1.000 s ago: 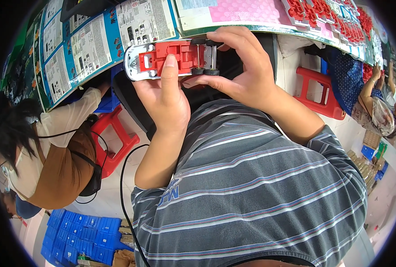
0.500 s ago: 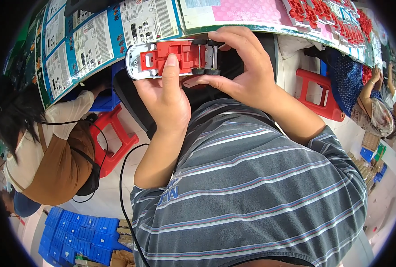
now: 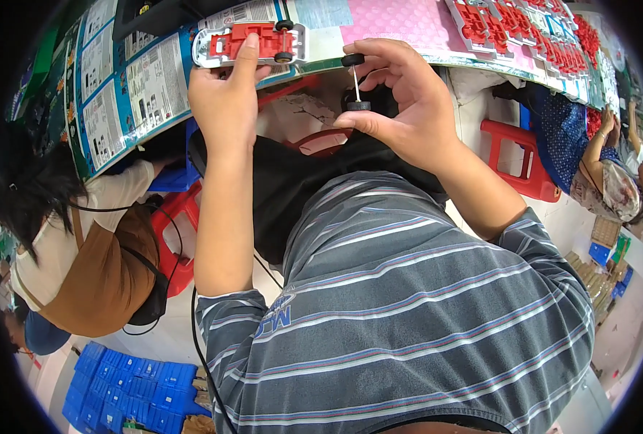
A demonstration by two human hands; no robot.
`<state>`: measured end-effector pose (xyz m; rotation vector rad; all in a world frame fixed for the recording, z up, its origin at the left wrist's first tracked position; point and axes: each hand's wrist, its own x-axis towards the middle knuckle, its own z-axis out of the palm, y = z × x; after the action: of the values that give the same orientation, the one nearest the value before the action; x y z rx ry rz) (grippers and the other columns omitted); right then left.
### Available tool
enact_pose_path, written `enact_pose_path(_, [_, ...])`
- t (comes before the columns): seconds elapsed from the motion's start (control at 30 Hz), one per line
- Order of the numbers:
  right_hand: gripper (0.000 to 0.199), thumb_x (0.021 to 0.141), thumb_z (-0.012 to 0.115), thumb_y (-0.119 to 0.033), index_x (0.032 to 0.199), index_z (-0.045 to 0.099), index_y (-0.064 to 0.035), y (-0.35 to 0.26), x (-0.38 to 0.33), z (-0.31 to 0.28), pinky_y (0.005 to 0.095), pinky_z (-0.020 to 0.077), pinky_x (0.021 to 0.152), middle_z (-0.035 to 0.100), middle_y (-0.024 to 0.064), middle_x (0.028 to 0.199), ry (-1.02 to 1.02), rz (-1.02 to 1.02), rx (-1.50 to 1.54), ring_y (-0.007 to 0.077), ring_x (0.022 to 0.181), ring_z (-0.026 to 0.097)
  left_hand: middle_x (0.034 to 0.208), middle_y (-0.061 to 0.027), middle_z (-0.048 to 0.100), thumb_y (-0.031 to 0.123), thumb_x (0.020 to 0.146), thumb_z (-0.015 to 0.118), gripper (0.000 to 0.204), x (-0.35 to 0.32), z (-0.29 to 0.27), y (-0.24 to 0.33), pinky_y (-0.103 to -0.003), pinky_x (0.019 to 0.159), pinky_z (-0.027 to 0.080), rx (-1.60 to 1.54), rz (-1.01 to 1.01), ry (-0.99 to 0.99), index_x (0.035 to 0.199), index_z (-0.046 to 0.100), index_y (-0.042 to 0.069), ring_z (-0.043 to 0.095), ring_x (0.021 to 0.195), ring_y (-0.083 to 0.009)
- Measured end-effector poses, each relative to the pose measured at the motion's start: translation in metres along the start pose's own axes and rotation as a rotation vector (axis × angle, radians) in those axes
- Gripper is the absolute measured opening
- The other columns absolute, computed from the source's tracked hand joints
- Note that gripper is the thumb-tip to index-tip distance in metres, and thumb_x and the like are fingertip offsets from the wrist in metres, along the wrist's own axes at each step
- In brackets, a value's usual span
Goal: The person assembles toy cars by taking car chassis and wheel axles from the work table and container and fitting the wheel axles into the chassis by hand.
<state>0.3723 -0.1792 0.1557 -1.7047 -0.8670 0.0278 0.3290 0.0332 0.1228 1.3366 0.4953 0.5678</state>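
My left hand is closed on a toy car, holding it underside up just over the table edge. The car has a white body and a red chassis, with one pair of black wheels fitted toward its right end. My thumb presses on the red chassis. To the right and apart from the car, my right hand pinches a wheel axle between thumb and index finger. This thin metal rod has a black wheel at each end and stands roughly upright in the picture.
Printed card sheets cover the table's left part, with a black tray at the back. Rows of red-and-white car parts lie at the far right. Red stools stand on both sides. A co-worker sits at my left.
My left hand has moved the car up and left over the table. The axle in my right hand, earlier against the car's right end, is now apart from it.
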Motion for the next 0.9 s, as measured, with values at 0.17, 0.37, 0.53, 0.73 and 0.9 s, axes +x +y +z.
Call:
enact_pose_path(0.17, [0.066,0.068,0.091,-0.023,0.124,0.061,-0.0061,-0.002,0.001,-0.006,0.0285,0.0535,0.080,0.063,0.0071,0.114,-0.014,0.041,0.020,0.0174,0.093,0.066,0.084,-0.0155,0.070,0.027,0.090,0.076,0.038,0.017,-0.009,-0.005,-0.025,0.057,0.057,0.135,-0.089,-0.001,0.097,0.065,-0.009,0.069,0.064,-0.0157])
enact_pose_path(0.37, [0.066,0.068,0.091,-0.023,0.124,0.061,-0.0052,0.005,-0.004,-0.008,0.0277,0.0529,0.080,0.063,0.0075,0.115,-0.011,0.091,0.042,0.0164,0.092,0.065,0.073,-0.0113,0.067,0.043,0.090,0.073,0.055,0.012,-0.020,0.016,-0.023,0.048,0.047,0.425,-0.263,0.052,0.089,0.065,-0.011,0.063,0.052,-0.0132])
enact_pose_path(0.53, [0.068,0.066,0.092,-0.019,0.125,0.061,-0.0045,0.008,-0.007,0.000,0.0281,0.0545,0.078,0.063,0.0086,0.114,-0.077,0.120,0.133,0.0162,0.091,0.065,0.088,-0.0015,0.066,0.008,0.093,0.071,0.018,-0.053,-0.005,0.023,-0.017,0.063,0.046,0.128,0.031,-0.212,0.107,0.064,-0.002,0.057,0.074,-0.0030])
enact_pose_path(0.73, [0.074,0.064,0.092,-0.027,0.128,0.061,-0.0055,0.000,-0.008,0.014,0.0292,0.0578,0.078,0.068,0.0086,0.104,-0.183,0.192,0.225,0.0152,0.092,0.067,0.108,-0.0093,0.062,-0.002,0.086,0.075,0.022,-0.070,0.009,0.010,-0.020,0.065,0.053,0.026,0.149,-0.285,0.104,0.063,-0.007,0.065,0.082,-0.0094])
enact_pose_path(0.9, [0.072,0.066,0.091,-0.025,0.129,0.061,-0.0042,-0.001,-0.013,0.010,0.0294,0.0595,0.078,0.067,0.0103,0.105,-0.263,0.214,0.254,0.0170,0.094,0.067,0.098,-0.0085,0.064,-0.001,0.086,0.075,0.015,-0.067,0.004,0.000,-0.022,0.070,0.053,0.109,0.296,-0.258,0.097,0.066,-0.006,0.063,0.079,-0.0102])
